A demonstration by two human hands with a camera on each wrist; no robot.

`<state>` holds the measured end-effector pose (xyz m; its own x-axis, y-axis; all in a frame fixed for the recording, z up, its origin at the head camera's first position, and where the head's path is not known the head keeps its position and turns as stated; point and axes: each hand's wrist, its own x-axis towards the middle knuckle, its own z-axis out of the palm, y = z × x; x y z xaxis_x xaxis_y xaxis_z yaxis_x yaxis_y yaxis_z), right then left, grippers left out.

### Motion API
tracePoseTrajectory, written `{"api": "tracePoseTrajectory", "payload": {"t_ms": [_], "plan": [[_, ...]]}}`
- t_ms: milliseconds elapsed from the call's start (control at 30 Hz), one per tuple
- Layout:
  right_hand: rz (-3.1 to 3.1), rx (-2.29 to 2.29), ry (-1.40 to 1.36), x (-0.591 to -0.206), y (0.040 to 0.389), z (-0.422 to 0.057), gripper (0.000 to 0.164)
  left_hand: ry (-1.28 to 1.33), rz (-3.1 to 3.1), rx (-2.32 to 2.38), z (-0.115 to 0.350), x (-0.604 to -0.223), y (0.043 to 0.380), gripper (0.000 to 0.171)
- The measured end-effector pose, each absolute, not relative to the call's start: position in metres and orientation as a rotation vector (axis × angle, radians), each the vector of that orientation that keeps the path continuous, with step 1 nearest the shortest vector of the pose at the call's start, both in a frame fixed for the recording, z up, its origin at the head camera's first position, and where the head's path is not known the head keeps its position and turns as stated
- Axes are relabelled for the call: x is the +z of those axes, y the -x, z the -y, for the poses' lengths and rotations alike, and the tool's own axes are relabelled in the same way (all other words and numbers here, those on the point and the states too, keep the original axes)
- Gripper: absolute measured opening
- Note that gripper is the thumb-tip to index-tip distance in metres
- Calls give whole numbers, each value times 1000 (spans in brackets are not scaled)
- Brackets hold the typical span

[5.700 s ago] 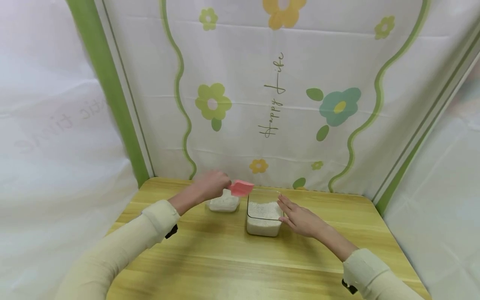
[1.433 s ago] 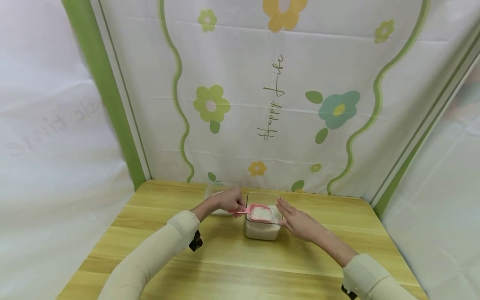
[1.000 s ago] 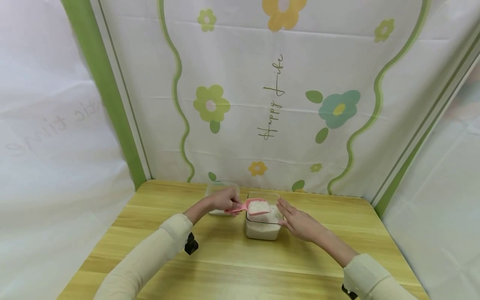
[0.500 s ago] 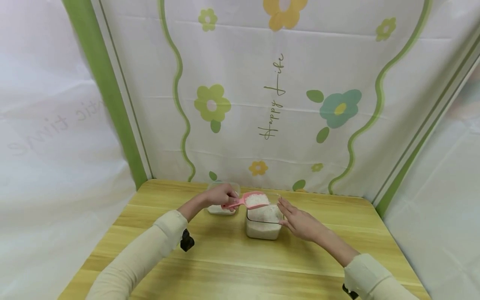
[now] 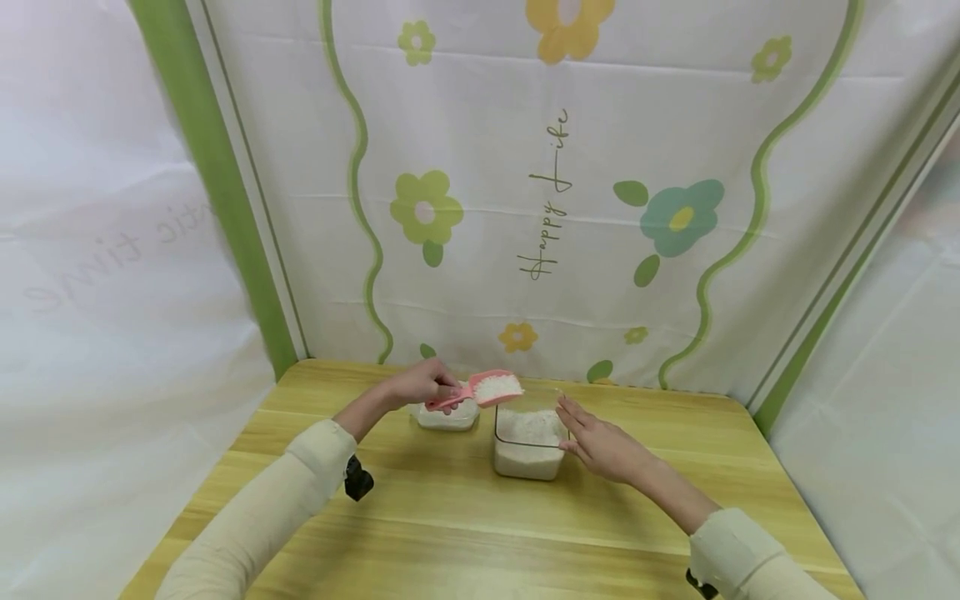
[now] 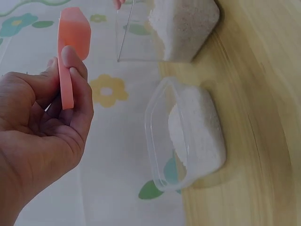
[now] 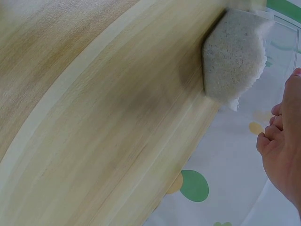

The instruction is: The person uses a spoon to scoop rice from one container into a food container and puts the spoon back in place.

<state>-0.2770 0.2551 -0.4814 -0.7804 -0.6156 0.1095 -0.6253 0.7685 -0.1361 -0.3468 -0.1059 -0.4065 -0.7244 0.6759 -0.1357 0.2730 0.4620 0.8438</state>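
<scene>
My left hand pinches the handle of a pink scoop between thumb and fingers. White rice-like grains fill the scoop's bowl, which is raised above the gap between two containers. On the right stands a large clear square container, partly filled with the same grains. A smaller clear plastic tub with white grains sits to its left, below my left hand. My right hand lies with extended fingers against the right side of the large container, fingertips at its rim.
Both containers stand near the back of a wooden table. Behind the table hangs a white curtain with printed flowers, and similar cloth closes off both sides.
The scoop was low inside the large container; it has risen with grains in it and moved left, uncovering the smaller tub. My right hand has stayed against the large container.
</scene>
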Motion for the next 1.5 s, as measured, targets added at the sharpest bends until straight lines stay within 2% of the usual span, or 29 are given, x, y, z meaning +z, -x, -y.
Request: {"api": "tracePoseTrajectory", "payload": {"t_ms": [767,1033,1500], "plan": [[2923,282,-1000,-484,276,-256,65,-637,-2427,1139,178,-417,353,29],[2897,265,-1016,-484,278,-256,66,-511,-2482,1113,188,-426,356,30],[2902,244,-1019,-482,277,-255,66,-503,-2651,978,189,-434,361,31]]}}
